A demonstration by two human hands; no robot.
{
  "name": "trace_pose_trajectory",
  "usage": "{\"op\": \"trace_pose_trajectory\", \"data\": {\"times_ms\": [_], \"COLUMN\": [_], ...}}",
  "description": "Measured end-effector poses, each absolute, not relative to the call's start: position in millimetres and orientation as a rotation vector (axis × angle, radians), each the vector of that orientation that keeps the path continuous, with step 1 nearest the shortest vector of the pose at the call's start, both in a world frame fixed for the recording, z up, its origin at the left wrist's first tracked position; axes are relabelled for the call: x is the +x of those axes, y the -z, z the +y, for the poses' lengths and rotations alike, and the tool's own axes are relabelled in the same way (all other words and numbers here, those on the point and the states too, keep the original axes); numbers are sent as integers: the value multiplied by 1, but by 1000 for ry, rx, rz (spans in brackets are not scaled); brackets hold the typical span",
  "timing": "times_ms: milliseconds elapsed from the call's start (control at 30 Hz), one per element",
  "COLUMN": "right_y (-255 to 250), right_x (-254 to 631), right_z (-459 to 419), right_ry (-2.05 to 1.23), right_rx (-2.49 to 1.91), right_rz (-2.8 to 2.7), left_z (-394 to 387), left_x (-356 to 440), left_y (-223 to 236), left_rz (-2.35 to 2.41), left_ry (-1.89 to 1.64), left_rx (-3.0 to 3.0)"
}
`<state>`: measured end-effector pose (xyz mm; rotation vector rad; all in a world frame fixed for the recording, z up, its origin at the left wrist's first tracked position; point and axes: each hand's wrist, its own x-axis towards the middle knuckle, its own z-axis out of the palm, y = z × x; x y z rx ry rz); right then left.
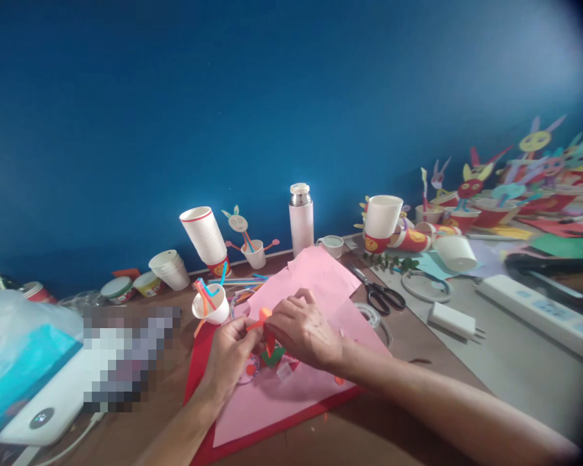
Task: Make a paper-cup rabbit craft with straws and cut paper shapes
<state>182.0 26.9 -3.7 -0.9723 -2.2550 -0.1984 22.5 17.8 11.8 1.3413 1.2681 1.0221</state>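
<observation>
My left hand and my right hand meet over pink paper. Between their fingertips is an orange paper piece with narrow ends, pinched by both hands; the fingers partly hide its shape. Just beneath lie a green paper scrap and a small round cut-out with an orange dot. Pink paper sheets spread under both hands on top of a red sheet. A white paper cup holding bent coloured straws stands just beyond my left hand.
Black scissors lie right of the paper. A leaning cup stack, a pink flask and a cup figure stand along the wall. A power strip and charger are at right, a power bank at left.
</observation>
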Motion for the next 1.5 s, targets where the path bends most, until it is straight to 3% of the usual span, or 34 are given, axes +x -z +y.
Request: {"op": "trace_pose_trajectory", "data": {"times_ms": [500,1067,1500], "right_y": [11,15,15], "right_x": [178,171,173], "right_z": [30,31,31], "right_ry": [402,-224,-62], "right_rx": [-948,-1101,-1032], "right_rz": [-2297,-1988,-2123], "left_z": [16,18,24], "left_x": [23,22,17], "left_y": [-1,-1,5], "left_rz": [1250,1193,1283], "left_ry": [-967,-966,-975], "left_rx": [1450,1270,1413]}}
